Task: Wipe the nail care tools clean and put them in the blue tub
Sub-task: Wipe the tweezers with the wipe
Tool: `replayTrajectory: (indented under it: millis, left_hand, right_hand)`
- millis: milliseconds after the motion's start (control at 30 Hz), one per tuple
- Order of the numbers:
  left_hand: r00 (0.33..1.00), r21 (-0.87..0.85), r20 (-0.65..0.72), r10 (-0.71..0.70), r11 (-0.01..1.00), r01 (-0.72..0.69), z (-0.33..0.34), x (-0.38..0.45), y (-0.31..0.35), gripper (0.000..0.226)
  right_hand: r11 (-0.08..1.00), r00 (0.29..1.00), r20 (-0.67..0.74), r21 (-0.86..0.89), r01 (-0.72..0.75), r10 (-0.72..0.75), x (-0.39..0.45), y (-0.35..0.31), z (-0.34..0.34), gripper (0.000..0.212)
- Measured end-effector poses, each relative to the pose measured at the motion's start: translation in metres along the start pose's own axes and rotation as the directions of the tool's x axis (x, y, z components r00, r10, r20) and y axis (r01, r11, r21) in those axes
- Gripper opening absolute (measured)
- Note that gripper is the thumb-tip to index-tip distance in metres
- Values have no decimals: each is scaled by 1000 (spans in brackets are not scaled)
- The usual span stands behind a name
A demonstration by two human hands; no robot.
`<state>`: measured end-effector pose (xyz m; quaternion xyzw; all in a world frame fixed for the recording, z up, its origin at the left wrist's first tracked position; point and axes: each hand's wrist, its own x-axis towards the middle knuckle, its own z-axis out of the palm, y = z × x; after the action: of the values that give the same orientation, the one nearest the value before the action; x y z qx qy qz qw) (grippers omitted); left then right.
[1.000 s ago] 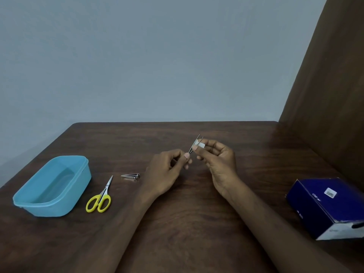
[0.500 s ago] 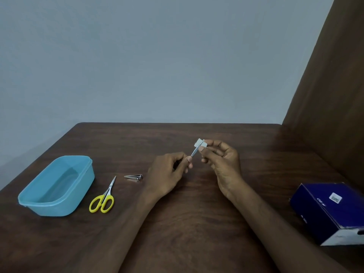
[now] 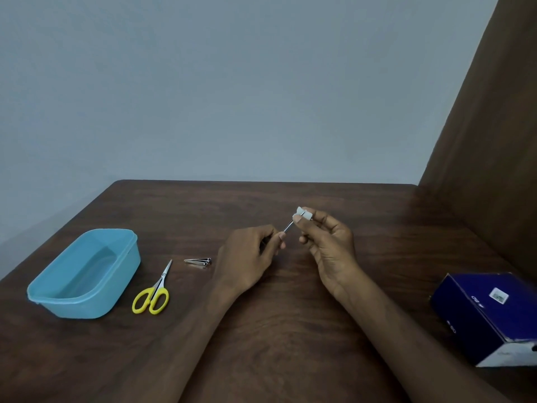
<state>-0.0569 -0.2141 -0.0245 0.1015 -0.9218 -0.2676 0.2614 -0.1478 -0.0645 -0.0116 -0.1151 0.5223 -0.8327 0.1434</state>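
Left hand: the left hand (image 3: 250,254) pinches the lower end of a thin metal tool (image 3: 288,227), probably tweezers, above the table (image 3: 290,330).
Right hand: the right hand (image 3: 325,242) pinches a small white wipe (image 3: 303,214) around the tool's upper end.
Blue tub: the blue tub (image 3: 87,274) sits well to the left, with no tools in it.
Waiting tools: the yellow scissors (image 3: 154,292) lie just beside the tub; the nail clipper (image 3: 198,260) lies between the scissors and the left hand.
Slip risk: the tool is slim and held only at its end, so a hard pull with the wipe could tug it free and drop it.
Wipe risk: the wipe is small and could slide off the tip, leaving part of the tool uncleaned.
Edge item: a dark blue box (image 3: 491,312) stands far right.
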Motion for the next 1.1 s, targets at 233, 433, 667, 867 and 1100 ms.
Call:
replayTrajectory:
  millis: [233, 433, 667, 867, 1100]
  left_hand:
    - [998, 160, 4, 55, 986, -55, -1, -4, 7, 29]
    - [1000, 196, 0, 21, 980, -21, 0, -3, 9, 30]
    - [996, 169, -85, -4, 985, 19, 0, -3, 8, 26]
    - [993, 122, -117, -8, 992, 23, -2, -3, 8, 25]
    - [997, 9, -56, 44, 999, -44, -1, -2, 10, 19]
  right_hand:
    - [994, 985, -168, -107, 22, -40, -2, 4, 5, 31]
    - [994, 966, -245, -83, 69, -88, -4, 8, 5, 17]
    - [1000, 969, -246, 3, 28, -26, -9, 4, 4, 20]
    - [998, 969, -238, 50, -49, 59, -10, 6, 5, 24]
    - [998, 971, -238, 68, -15, 31, 0, -1, -2, 16]
